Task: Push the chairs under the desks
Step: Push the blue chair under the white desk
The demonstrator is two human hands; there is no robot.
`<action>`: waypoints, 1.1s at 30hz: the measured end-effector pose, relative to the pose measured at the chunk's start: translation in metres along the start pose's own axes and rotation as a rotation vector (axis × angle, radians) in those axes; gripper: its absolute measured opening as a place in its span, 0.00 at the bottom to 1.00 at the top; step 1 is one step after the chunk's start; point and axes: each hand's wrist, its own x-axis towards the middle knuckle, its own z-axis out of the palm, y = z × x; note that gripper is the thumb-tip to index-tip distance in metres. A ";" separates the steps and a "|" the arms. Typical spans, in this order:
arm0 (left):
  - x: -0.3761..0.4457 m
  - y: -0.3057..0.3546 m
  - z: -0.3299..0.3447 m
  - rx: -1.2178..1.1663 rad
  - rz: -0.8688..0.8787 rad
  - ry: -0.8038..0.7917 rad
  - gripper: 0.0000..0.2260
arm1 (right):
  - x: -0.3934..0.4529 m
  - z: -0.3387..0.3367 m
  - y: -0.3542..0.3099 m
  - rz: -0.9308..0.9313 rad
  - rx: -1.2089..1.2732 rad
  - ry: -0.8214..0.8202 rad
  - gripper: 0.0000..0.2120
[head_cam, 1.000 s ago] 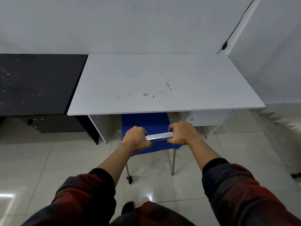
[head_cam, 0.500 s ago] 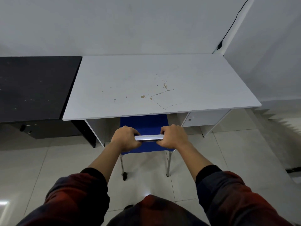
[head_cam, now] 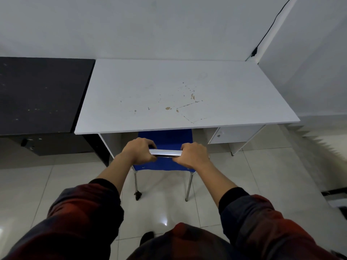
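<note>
A blue chair (head_cam: 165, 136) with chrome legs stands in front of me, its seat partly beneath the white desk (head_cam: 180, 94). The front part of the seat is hidden by the desktop. My left hand (head_cam: 139, 150) and my right hand (head_cam: 193, 154) both grip the shiny chrome top bar of the chair's back (head_cam: 165, 153), one at each end. The chair's two rear legs rest on the tiled floor just outside the desk's front edge.
A black desk (head_cam: 41, 94) adjoins the white one on the left. A white drawer unit (head_cam: 234, 135) hangs under the white desk's right side, a side panel (head_cam: 108, 141) under its left. Walls close in behind and at right, with a black cable (head_cam: 270, 29).
The chair has slid forward, so more of the blue seat lies under the white desktop. Both hands kept their hold on the bar and moved closer to the desk edge.
</note>
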 end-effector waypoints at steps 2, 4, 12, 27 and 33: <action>0.001 -0.001 0.000 0.007 0.009 0.002 0.18 | 0.000 0.000 -0.001 0.006 -0.013 0.011 0.22; 0.002 -0.002 0.001 0.002 0.005 0.013 0.19 | 0.001 -0.001 -0.001 0.011 -0.026 0.024 0.21; 0.012 0.000 0.002 -0.018 0.016 0.024 0.17 | 0.013 -0.008 0.005 -0.022 -0.051 0.021 0.18; 0.050 0.025 -0.003 -0.065 -0.053 0.013 0.15 | 0.055 -0.033 0.037 -0.050 -0.014 -0.131 0.22; 0.049 0.022 -0.005 -0.056 -0.098 0.045 0.16 | 0.060 -0.028 0.032 -0.045 -0.003 -0.159 0.19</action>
